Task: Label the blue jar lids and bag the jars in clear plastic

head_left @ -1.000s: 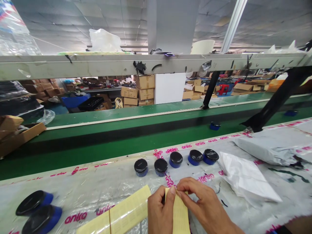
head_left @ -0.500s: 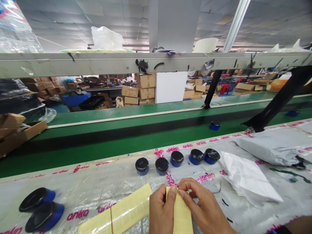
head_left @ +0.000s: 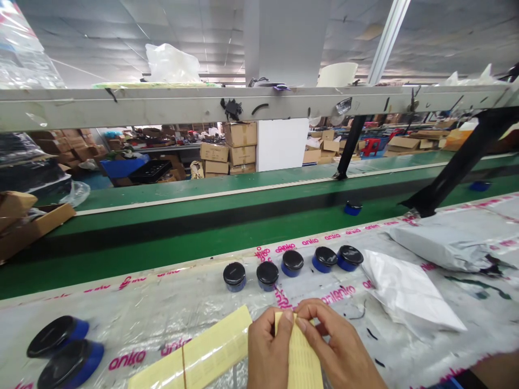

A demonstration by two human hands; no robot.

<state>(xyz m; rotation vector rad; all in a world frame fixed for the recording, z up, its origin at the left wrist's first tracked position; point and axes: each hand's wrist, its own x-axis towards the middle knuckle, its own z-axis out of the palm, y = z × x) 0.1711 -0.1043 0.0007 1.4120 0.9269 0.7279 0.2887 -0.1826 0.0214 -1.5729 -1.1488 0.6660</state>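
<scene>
Both hands hold a yellow sheet of stickers (head_left: 302, 356) near the bottom centre. My left hand (head_left: 270, 346) is closed on its left edge, the thumb lying along the front. Opposite it, my right hand (head_left: 338, 343) pinches the sheet's top between thumb and fingers. The two thumb tips nearly meet there. Whether a single sticker is lifted is too small to see. Left of my hands lies a yellow bundle of sheets (head_left: 214, 346) with a brown band across it. Beyond them stands a row of several round black-lidded blue tubs (head_left: 292, 262).
Two more black-lidded tubs (head_left: 71, 362) lie at the left. White paper (head_left: 409, 292) and a grey plastic bag (head_left: 441, 246) rest on the right of the plastic-covered table. Behind runs a green conveyor belt (head_left: 174, 237) carrying another tub (head_left: 352, 208), with a black post (head_left: 458, 167) beside it.
The view has shifted slightly, so most things sit a little farther left. Both hands keep the same pinching hold on the yellow sheet, with only a slight movement of the fingers.
</scene>
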